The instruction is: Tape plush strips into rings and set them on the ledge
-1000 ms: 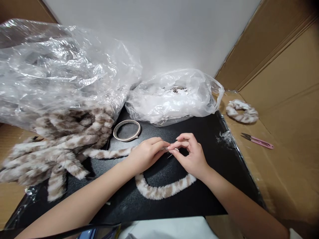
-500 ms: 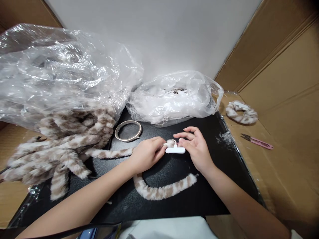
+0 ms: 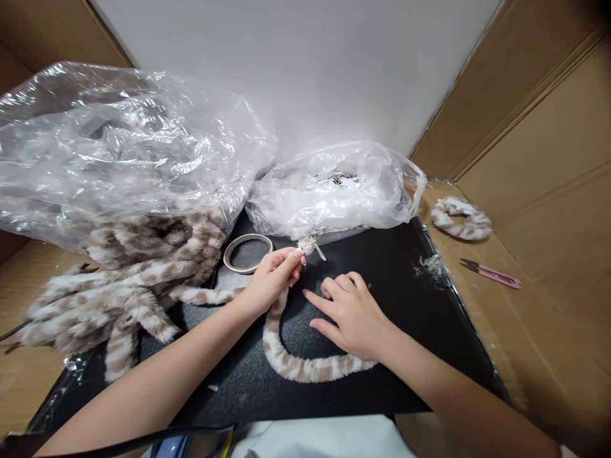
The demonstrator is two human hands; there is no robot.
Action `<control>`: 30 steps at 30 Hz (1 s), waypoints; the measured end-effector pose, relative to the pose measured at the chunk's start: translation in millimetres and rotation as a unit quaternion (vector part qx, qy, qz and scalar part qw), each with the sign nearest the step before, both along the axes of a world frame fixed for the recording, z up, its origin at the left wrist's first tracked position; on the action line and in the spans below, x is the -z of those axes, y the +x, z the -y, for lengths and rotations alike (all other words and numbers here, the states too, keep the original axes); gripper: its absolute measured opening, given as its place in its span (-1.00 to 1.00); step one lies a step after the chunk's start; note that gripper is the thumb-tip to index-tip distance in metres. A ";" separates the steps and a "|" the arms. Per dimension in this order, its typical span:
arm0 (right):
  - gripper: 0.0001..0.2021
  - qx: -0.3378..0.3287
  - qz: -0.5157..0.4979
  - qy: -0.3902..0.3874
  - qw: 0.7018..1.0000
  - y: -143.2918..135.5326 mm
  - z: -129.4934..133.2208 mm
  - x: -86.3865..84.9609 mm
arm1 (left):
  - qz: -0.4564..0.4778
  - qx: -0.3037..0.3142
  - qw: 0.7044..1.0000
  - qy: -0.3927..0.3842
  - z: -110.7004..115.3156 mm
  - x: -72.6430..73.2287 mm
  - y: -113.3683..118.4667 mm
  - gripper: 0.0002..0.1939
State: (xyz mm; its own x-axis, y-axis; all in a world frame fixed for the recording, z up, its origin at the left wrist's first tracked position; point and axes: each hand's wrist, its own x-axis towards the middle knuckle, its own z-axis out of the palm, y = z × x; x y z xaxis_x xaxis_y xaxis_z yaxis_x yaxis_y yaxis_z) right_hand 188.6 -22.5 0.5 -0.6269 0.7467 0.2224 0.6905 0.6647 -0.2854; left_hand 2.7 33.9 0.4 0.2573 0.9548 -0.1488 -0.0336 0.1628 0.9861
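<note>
My left hand (image 3: 272, 278) is closed in a pinch on one end of a brown-and-white fluffy strap. Beyond its fingertips stick out a fuzzy tip and a thin white tab (image 3: 321, 252), seen edge-on. A length of fluffy strap (image 3: 305, 369) curves below on the black work surface (image 3: 238, 388); its right end lies hidden under my right wrist. Another stretch of strap (image 3: 205, 295) runs left from behind my left hand. My right hand (image 3: 356, 315) is open and holds nothing, fingers apart, over the black surface inside the curve.
At left, a large clear bag (image 3: 143, 140) spills a pile of fluffy straps (image 3: 95, 299). A tape roll (image 3: 228, 254) lies behind my left hand. A second plastic bag (image 3: 329, 200) holds small parts. On the right are a looped fluffy strap (image 3: 443, 226) and pink thread snips (image 3: 496, 275).
My left hand has raised the strap end slightly, and the white tab has turned from flat to edge-on. My right hand has let go of it and moved down toward me.
</note>
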 end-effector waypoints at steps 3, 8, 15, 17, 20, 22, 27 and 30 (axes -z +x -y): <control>-0.51 0.043 0.094 0.043 0.994 14.9 6.1 6.0 | 0.009 -0.010 1.000 -0.005 -0.4 0.9 -0.8 -0.61; -0.54 0.191 0.199 0.114 0.954 90.8 7.7 16.0 | 0.056 -0.033 0.998 -0.005 -1.9 2.2 -1.8 -0.66; -0.58 0.235 0.120 0.107 0.959 84.7 0.7 0.0 | 0.081 -0.070 0.994 0.031 1.3 1.1 0.9 -0.68; -0.51 0.125 0.078 0.049 0.988 42.5 -0.4 -1.6 | 0.059 -0.078 0.993 0.070 2.5 0.9 0.8 -0.66; -0.37 -0.038 0.053 -0.040 0.997 -17.7 -5.5 3.1 | 0.020 -0.084 0.989 0.119 2.3 2.0 -0.8 -0.61; -0.32 -0.055 0.068 -0.067 0.994 -38.8 -11.8 7.8 | 0.014 -0.081 0.988 0.129 0.8 3.9 -2.3 -0.58; -0.34 0.052 0.142 -0.109 0.982 -5.0 -23.6 11.8 | 0.033 -0.058 0.992 0.109 -2.6 9.3 -3.2 -0.55; -0.38 0.148 0.176 -0.111 0.967 45.2 -22.6 10.7 | 0.055 -0.035 0.995 0.074 -0.8 9.6 -0.5 -0.55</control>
State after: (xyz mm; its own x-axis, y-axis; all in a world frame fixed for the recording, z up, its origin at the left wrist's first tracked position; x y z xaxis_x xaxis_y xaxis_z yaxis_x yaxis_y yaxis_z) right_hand 233.8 0.1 -10.3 -0.3857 0.9098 -0.1531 0.9216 0.3721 -0.1104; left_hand 2.2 34.7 -9.1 0.1955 0.9805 0.0199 -0.1482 0.0095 0.9889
